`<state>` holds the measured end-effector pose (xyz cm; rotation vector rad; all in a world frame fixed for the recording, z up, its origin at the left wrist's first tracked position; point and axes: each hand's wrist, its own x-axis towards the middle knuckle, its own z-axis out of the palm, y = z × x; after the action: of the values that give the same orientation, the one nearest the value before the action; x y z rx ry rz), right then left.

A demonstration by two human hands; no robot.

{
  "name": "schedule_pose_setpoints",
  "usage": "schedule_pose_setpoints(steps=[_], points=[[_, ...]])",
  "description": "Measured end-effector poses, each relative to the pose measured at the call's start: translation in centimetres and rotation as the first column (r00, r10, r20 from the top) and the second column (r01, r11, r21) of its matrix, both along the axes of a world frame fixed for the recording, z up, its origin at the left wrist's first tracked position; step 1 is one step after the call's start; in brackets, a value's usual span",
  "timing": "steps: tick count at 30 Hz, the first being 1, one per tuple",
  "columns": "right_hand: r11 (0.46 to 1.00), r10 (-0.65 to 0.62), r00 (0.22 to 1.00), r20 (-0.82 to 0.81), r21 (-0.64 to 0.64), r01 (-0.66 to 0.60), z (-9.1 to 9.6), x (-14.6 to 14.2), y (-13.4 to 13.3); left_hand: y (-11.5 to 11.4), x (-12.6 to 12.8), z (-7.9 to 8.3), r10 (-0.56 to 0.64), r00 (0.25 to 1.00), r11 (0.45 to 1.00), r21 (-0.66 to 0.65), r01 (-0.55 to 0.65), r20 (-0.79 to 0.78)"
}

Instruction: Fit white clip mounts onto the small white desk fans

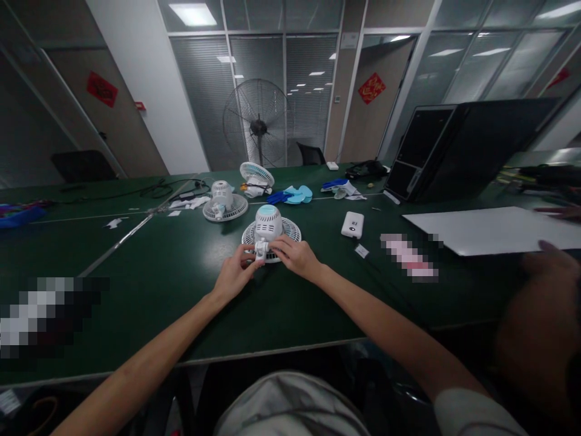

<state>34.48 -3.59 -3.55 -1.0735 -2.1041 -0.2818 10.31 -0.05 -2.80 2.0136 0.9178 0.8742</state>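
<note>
Forearms converging, 2 grips on fan

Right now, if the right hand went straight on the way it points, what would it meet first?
Most likely the white bracket by the fan housing: the right hand points leftward at it, and its fingers seem to touch it or nearly so, though depth is unclear.

A green table spreads beneath the fingers. Beyond them stand glass partitions with pale blinds, a white pillar to their left and a wooden door to their right, light panels glowing higher up
</note>
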Motion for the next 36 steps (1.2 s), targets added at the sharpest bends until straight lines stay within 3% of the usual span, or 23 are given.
schedule_pose_setpoints(steps=[5, 9, 12, 20, 30, 36], points=[[0.999, 0.014, 0.993, -0.117, -0.050, -0.020, -0.1, -0.5, 0.1, 0.1, -0.2, 0.1, -0.010, 1.000, 1.000, 0.000, 0.010, 0.013], [0.983, -0.042, 0.948, -0.316, -0.182, -0.017, -0.2, -1.5, 0.1, 0.0, -0.2, 0.1, -0.011, 1.000, 1.000, 0.014, 0.011, -0.008], [0.975, -0.073, 0.925, -0.373, -0.222, -0.012, -0.2, -1.9, 0.0, 0.1, -0.2, 0.2, -0.023, 0.999, 0.999, 0.022, 0.024, -0.024], [0.995, 0.021, 0.995, -0.101, -0.100, -0.031, 0.5, -0.4, -0.8, 0.4, -0.2, 0.1, -0.039, 0.998, 0.999, 0.022, 0.040, -0.049], [0.988, -0.084, 0.958, -0.274, -0.149, 0.043, -0.1, -1.1, 0.0, 0.1, 0.0, 0.4, -0.034, 0.998, 0.999, 0.001, 0.034, -0.061], [0.992, 0.014, 0.996, -0.084, -0.124, -0.025, 1.2, -0.2, -1.1, 0.1, -0.1, 0.8, -0.027, 0.998, 1.000, 0.011, 0.028, -0.060]])
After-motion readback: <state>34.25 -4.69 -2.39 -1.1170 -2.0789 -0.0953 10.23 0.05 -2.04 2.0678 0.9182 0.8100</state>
